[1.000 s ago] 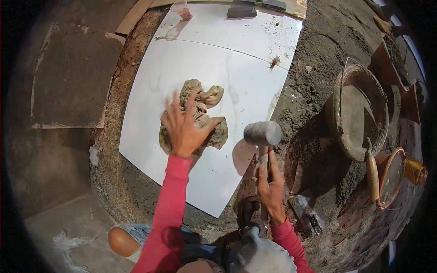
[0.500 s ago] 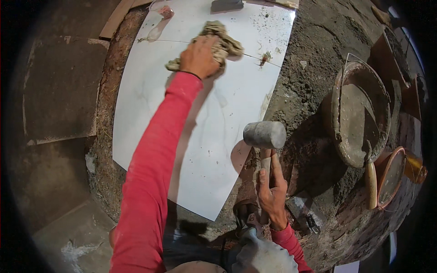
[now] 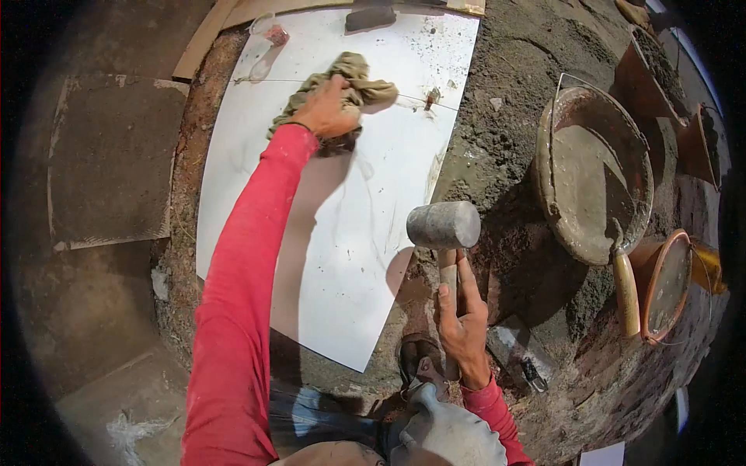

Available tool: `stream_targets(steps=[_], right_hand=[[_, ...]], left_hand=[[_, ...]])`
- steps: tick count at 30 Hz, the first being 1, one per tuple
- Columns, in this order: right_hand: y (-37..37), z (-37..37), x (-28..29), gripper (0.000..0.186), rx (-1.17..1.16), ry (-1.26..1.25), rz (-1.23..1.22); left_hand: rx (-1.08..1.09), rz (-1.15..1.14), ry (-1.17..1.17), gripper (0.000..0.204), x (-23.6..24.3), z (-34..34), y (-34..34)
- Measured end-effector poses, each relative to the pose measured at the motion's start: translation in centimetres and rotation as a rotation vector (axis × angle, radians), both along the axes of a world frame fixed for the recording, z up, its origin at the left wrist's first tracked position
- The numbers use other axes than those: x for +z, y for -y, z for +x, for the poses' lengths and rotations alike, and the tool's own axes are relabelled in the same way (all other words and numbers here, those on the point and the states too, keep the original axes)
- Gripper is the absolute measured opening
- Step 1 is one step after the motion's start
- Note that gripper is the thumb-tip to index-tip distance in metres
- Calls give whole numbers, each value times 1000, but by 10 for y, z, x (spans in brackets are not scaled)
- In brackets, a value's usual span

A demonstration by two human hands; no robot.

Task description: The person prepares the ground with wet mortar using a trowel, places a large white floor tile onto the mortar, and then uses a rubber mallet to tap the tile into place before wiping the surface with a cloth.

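Observation:
My left hand (image 3: 330,111) is closed on a crumpled, dirty olive-beige rag (image 3: 353,81), on the white floor tiles (image 3: 342,225) near the thin joint between them. Faint wet smears and dark specks mark the tile. My right hand (image 3: 464,326) grips the wooden handle of a rubber mallet (image 3: 443,225), whose grey head points away from me beside the tile's right edge. The mallet is held upright, clear of the tile. Both my sleeves are red.
On the right stands a bucket (image 3: 598,179) of grey slurry, a wooden-handled trowel (image 3: 624,287) at its rim. An orange-rimmed bucket (image 3: 667,287) is beside it. A dark block (image 3: 370,19) and a clear cup (image 3: 270,29) lie on the far tile. Rough mortar (image 3: 497,140) borders the tiles.
My left hand has drawn the rag a little left and nearer across the tile, bunching it differently. My right hand still holds the mallet. The view has shifted slightly.

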State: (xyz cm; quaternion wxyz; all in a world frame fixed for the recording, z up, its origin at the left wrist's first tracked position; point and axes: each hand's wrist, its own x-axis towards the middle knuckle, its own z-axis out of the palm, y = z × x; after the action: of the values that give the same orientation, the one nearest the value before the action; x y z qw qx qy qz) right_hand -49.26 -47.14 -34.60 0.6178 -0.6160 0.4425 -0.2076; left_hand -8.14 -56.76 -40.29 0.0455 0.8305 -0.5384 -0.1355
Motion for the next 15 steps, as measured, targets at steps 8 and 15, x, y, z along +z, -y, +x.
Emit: stream_targets(steps=[8, 15], right_hand=[[-6, 2, 8, 53, 6, -32, 223], [-2, -11, 1, 54, 3, -16, 66]], left_hand=[[32, -331, 1, 38, -27, -78, 35], [-313, -368, -132, 42, -14, -93, -56]])
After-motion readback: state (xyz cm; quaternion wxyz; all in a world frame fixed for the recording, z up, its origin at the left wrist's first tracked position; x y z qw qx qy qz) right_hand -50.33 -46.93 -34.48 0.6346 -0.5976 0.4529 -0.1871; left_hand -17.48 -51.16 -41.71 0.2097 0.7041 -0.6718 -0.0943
